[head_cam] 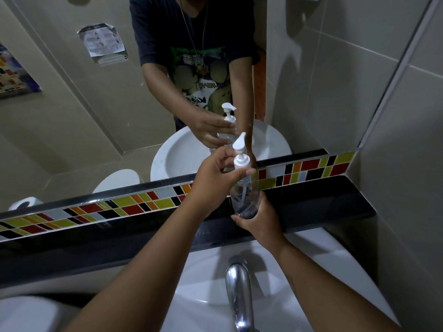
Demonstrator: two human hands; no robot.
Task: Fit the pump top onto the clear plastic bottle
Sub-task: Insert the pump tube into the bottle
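Hands met over the sink: your right hand cupped the base of the clear plastic bottle, fingers wrapped around its lower end, and held it upright above the black ledge on the far side of the white basin. Your left hand reached in from the left and pinched the white collar of the pump top between thumb and fingers, closed on it at the bottle's neck. The pump top sat on the mouth of the bottle, its nozzle pointing up and away from you (whether the collar was fully seated, the view did not show). The dip tube could be seen inside the bottle, running down toward the base. A chrome tap stood near you, below the bottle. Beyond the ledge ran a band of red, yellow and black tiles, and above it a mirror repeated your arms and the bottle.
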